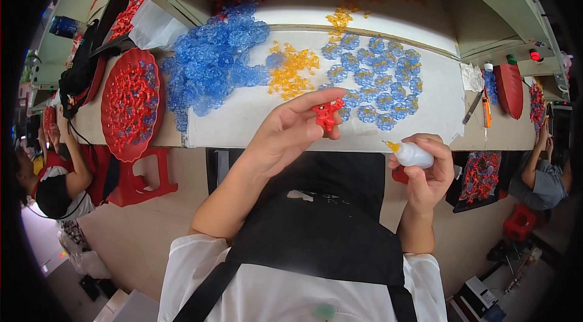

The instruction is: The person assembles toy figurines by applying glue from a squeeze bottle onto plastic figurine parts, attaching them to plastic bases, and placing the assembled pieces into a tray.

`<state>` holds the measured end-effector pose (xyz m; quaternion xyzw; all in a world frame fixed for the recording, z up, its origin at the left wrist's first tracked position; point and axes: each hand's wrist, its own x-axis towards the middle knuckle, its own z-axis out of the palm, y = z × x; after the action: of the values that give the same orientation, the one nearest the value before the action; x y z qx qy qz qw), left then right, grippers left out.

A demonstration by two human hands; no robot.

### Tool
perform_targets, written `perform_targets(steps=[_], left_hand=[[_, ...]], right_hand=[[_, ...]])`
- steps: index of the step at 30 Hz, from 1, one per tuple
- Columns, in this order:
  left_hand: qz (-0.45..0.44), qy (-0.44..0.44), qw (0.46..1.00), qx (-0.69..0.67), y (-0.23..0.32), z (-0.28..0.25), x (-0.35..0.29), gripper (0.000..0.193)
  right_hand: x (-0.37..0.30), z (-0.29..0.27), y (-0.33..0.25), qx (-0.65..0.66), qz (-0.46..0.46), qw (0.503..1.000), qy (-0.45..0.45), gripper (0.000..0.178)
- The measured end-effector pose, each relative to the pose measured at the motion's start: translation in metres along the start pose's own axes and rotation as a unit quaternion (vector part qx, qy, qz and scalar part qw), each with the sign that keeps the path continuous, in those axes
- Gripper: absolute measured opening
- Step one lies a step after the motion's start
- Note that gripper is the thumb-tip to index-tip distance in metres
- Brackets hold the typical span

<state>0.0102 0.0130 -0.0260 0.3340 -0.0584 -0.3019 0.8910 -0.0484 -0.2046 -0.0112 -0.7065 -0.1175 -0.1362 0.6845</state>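
My left hand (pixel 280 133) pinches a small red plastic figurine (pixel 325 118) between thumb and fingers, above the front edge of the white work surface (pixel 231 130). In my right hand (pixel 436 177) is a white squeeze bottle (pixel 415 155) with a yellow nozzle, tilted so its thin tip points left toward the figurine. A gap separates tip and figurine. Just beyond my hands lie several blue see-through pieces (pixel 383 101) in rows, with yellow bits on them. A loose heap of yellow pieces (pixel 294 73) sits to their left.
A large pile of blue see-through pieces (pixel 212 61) covers the back left. Beside it stands a red tray (pixel 109 133) of small red figures. To the right lie an orange pen-like tool (pixel 486 109) and a red dish (pixel 509 91). Other people (pixel 64 179) work at both sides.
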Motion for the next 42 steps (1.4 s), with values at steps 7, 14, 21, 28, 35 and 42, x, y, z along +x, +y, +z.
perform_targets(steps=[7,14,21,28,35,42], left_hand=[[0.029,-0.035,0.996,0.071,-0.001,0.005,-0.006,0.044],[0.048,0.107,0.978,0.173,-0.006,0.009,-0.005,0.031],[0.035,0.102,0.988,0.115,-0.012,0.002,-0.011,0.023],[0.149,0.093,0.941,0.289,-0.004,0.027,-0.016,0.024],[0.038,0.094,0.962,0.253,0.003,0.034,-0.024,0.025],[0.079,0.086,0.948,0.297,-0.001,0.034,-0.023,0.025]], right_hand=[[-0.001,0.000,-0.002,0.005,0.013,1.000,0.007,0.034],[-0.002,0.001,-0.002,0.014,0.014,1.000,0.010,0.035],[-0.004,-0.001,-0.008,0.099,0.042,0.992,0.064,0.037],[0.003,0.001,-0.016,-0.017,-0.142,0.988,0.050,0.043],[0.005,0.006,-0.021,-0.128,-0.220,0.967,-0.024,0.043],[0.002,0.007,-0.024,-0.153,-0.207,0.965,-0.045,0.042]])
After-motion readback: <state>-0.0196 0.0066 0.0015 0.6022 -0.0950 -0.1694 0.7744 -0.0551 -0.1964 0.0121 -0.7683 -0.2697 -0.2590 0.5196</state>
